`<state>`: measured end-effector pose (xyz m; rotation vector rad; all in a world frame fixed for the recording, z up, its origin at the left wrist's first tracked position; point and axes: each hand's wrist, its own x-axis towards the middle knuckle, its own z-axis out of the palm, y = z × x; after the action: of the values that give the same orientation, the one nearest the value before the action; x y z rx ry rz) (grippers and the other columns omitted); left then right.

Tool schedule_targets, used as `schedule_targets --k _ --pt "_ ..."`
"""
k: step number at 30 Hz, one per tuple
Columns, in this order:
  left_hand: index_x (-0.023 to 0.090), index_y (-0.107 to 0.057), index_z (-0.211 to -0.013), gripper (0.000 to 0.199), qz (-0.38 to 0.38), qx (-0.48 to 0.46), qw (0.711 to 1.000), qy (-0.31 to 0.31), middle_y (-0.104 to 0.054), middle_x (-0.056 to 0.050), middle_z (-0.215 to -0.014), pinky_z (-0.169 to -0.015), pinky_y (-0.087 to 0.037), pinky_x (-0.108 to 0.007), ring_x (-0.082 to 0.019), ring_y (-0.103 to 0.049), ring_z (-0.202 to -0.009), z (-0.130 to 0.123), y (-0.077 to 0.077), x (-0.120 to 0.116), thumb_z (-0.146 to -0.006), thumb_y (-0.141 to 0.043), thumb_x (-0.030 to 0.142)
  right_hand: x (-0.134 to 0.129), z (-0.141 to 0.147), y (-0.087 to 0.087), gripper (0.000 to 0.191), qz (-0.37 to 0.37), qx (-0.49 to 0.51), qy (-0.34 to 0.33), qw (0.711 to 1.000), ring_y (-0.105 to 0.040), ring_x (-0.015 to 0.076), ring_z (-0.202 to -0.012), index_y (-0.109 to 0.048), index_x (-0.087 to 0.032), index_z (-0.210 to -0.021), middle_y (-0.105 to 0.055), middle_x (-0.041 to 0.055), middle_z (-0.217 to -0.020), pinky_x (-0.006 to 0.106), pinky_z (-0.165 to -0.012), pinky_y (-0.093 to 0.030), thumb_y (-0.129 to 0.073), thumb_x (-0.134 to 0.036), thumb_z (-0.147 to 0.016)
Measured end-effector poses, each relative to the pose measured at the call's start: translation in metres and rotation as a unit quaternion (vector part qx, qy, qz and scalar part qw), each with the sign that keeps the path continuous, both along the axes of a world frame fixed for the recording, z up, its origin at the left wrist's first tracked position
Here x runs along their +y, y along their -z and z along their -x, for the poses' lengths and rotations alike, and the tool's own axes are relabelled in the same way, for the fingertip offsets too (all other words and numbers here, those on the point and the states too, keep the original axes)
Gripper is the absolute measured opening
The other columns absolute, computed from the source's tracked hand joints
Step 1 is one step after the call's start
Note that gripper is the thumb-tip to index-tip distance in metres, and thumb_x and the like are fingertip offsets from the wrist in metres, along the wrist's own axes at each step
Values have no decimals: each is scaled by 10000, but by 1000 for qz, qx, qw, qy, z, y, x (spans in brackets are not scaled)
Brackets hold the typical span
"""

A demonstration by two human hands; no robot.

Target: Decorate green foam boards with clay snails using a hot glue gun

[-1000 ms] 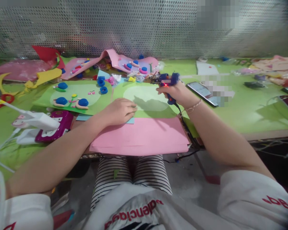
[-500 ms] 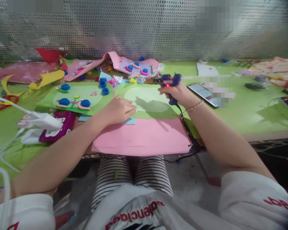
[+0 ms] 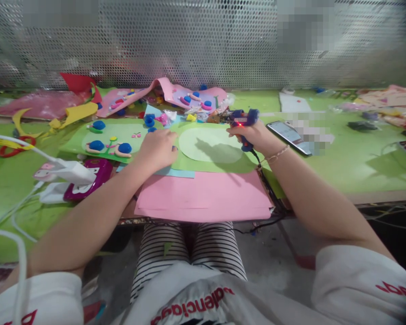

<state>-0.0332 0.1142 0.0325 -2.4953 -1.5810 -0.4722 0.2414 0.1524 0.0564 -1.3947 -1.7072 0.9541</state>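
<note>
In my right hand point(image 3: 252, 135) is a blue glue gun point(image 3: 246, 118) with a red light lit, held above the right part of a green sheet point(image 3: 219, 167). A pale green oval point(image 3: 209, 140) lies on that sheet, partly in the gun's shadow. My left hand point(image 3: 158, 149) is over the middle of the sheet, fingers curled, with a small dark blue piece at the fingertips. Left of it, blue-topped figures point(image 3: 124, 149) and a yellow flower point(image 3: 113, 139) sit on the sheet's decorated half. A blue ring-shaped piece point(image 3: 149, 120) stands just beyond my left hand.
Pink sheets point(image 3: 203, 194) lie at the table's front edge. A phone point(image 3: 288, 137) rests at the right, a purple power strip point(image 3: 101, 174) with white plugs at the left. Red scissors point(image 3: 16, 146) lie far left. A decorated pink sheet point(image 3: 162, 85) curls up behind.
My left hand has moved slightly left and its fingers have curled in around a small blue piece. My right hand keeps the glue gun in nearly the same place. The view has shifted slightly.
</note>
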Motion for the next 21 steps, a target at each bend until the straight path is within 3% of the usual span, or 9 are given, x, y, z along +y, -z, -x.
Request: schedule_targets --k 6,8,10,11,12,14,16,18,21 --pt "157 -621 -826 171 52 65 996 20 -622 -107 -827 -714 -495 -353 -254 -610 -801 7 7 0 -760 -570 307 0 1 1 148 -5 -3 1 1000 -420 99 -485 -563 -157 -613 -483 -11 -505 259 -486 -335 -672 -233 -680" --pt "156 -621 -823 136 71 -2 997 11 -629 -106 -862 -741 -484 -350 -243 -605 -813 5 5 2 -767 -556 261 1 0 3 138 -9 4 1 1000 -422 97 -479 -578 -152 -617 -482 -13 -495 254 -479 -331 -677 -229 -673" --pt "155 -620 -858 137 111 -157 981 -6 -636 -94 -897 -749 -479 -329 -214 -601 -801 -1 0 3 -768 -572 247 1 1 4 134 -18 13 -3 1000 -425 95 -471 -588 -145 -615 -483 -14 -492 253 -475 -329 -684 -226 -663" --pt "158 -612 -869 135 148 -264 953 -15 -635 -80 -881 -718 -479 -305 -190 -596 -757 -4 -3 4 -775 -575 247 1 1 5 134 -24 17 -7 1000 -426 95 -469 -594 -141 -616 -484 -13 -491 253 -474 -328 -683 -228 -663" --pt "159 -599 -863 118 193 -382 904 -24 -628 -62 -837 -661 -472 -275 -162 -584 -692 -9 -6 4 -790 -565 246 0 2 5 134 -29 22 -13 999 -427 95 -469 -599 -138 -618 -484 -12 -492 253 -474 -327 -681 -233 -665" --pt "154 -567 -802 115 289 -583 758 -39 -587 -29 -703 -527 -415 -213 -110 -524 -544 -17 -11 3 -844 -494 232 -3 5 5 136 -37 30 -33 998 -431 95 -472 -601 -139 -618 -483 -13 -493 252 -475 -328 -671 -243 -673" --pt "137 -547 -724 257 356 -690 628 -52 -518 -11 -577 -440 -336 -181 -80 -444 -440 -23 -14 1 -908 -399 238 -8 8 5 138 -40 35 -61 997 -440 98 -477 -596 -149 -613 -488 -16 -496 249 -478 -338 -672 -251 -666" --pt "125 -542 -661 409 398 -723 561 -60 -447 2 -495 -401 -288 -171 -66 -382 -388 -26 -14 -1 -960 -327 303 -13 11 4 146 -39 29 -103 993 -466 105 -491 -599 -158 -615 -510 -14 -508 247 -486 -362 -684 -270 -655" --pt "129 -531 -620 524 430 -734 521 -63 -379 24 -448 -373 -248 -167 -59 -329 -351 -26 -11 -1 -976 -305 441 -21 16 4 168 -37 -2 -161 986 -529 126 -536 -621 -172 -644 -579 3 -558 247 -504 -411 -701 -319 -656"
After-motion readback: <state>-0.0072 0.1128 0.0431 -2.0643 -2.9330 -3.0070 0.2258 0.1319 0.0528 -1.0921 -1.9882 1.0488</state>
